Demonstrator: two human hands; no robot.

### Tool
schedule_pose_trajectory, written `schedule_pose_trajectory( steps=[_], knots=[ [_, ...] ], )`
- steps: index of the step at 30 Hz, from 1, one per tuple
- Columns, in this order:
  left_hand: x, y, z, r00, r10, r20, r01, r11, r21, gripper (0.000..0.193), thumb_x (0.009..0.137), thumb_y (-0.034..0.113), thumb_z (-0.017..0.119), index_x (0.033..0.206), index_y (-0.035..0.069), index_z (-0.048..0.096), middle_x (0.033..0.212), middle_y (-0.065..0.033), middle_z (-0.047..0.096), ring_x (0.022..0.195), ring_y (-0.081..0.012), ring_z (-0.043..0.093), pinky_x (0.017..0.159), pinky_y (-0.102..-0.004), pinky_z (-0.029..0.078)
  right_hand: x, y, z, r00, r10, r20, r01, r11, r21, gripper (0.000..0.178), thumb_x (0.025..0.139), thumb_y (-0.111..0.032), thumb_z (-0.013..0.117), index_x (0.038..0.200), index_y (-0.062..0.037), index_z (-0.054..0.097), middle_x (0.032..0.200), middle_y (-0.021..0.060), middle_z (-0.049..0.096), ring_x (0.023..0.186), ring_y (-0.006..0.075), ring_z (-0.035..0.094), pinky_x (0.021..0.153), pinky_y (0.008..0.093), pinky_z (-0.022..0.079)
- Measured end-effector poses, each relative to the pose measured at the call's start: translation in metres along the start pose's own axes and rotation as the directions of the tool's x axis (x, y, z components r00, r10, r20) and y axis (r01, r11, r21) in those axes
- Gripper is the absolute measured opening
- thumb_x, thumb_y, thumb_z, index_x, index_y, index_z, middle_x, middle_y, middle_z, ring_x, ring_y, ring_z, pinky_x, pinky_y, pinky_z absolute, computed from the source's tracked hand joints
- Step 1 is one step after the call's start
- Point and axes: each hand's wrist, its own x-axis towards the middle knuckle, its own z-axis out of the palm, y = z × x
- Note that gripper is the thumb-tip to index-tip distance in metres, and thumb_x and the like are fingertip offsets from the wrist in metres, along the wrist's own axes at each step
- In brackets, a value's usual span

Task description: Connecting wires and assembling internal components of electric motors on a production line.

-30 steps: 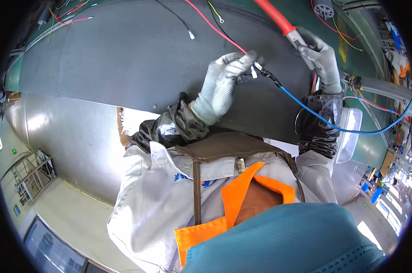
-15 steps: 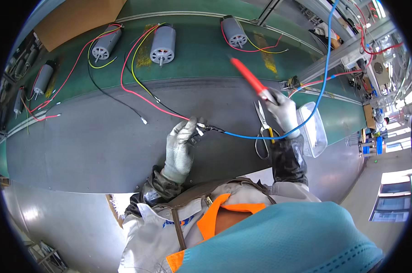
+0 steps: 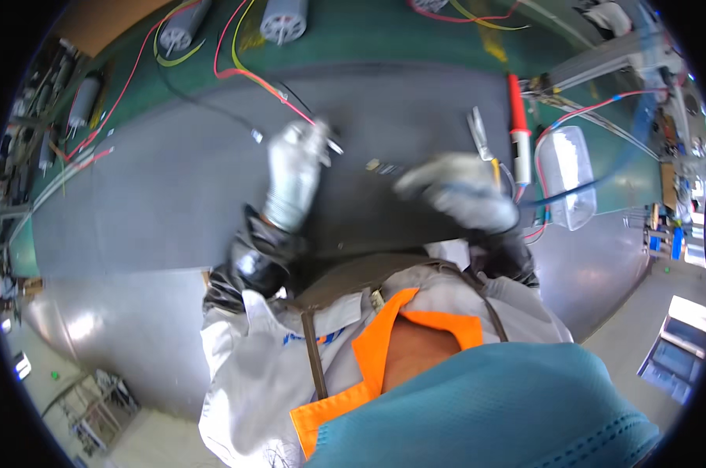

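Note:
My left hand (image 3: 294, 160), in a grey-white glove, is closed around the end of a red wire (image 3: 259, 86) that leads from a grey motor (image 3: 284, 19) at the back. A small pale terminal (image 3: 334, 147) pokes out beside its fingers. My right hand (image 3: 462, 191), gloved too, is smeared by motion over the dark mat, so its fingers cannot be read. A blue cable (image 3: 575, 191) runs to it from the right. Just left of its fingertips is a small blurred metal piece (image 3: 382, 166). Beyond it lies a red-and-white probe (image 3: 518, 117) beside scissors (image 3: 479, 134).
A clear plastic box (image 3: 571, 175) stands at the right. More motors, such as a grey one (image 3: 183, 27), sit along the green surface (image 3: 368, 47) at the back, with loose wires trailing onto the dark mat (image 3: 150, 187). Metal framing (image 3: 602, 66) rises at the far right.
My right hand has let go of the red probe, which now lies at the right, and has come lower and nearer. The blue cable's end no longer meets my left hand. The view has shifted.

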Motion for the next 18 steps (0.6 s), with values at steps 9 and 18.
schedule_pose_trajectory(
  steps=[9,18],
  knots=[
    [0.002,0.111,-0.091,0.865,0.346,0.364,-0.370,-0.051,0.928,0.016,0.095,0.023,0.070,0.106,0.014,0.077,0.081,-0.0075,0.067,0.074,-0.0295,0.068,0.065,-0.0406,0.055,-0.042,0.026,-0.039,0.762,0.532,-0.368,-0.562,0.827,0.031,0.040,0.098,-0.020,0.071,0.134,-0.0037,0.066,0.110,0.0109,0.075,0.090,0.0093,0.069,0.077,0.0279,0.053],
    [0.026,0.073,-0.006,0.705,0.508,0.495,-0.603,0.062,0.795,0.032,0.093,0.037,0.069,0.075,0.010,0.067,0.078,-0.0108,0.065,0.078,-0.0309,0.067,0.073,-0.0444,0.052,0.062,-0.091,0.058,0.925,0.009,0.379,0.300,0.594,-0.747,0.032,0.085,-0.027,0.069,0.115,-0.0148,0.067,0.078,0.0037,0.063,0.072,0.0241,0.066,0.062,0.0395,0.053]
  ],
)
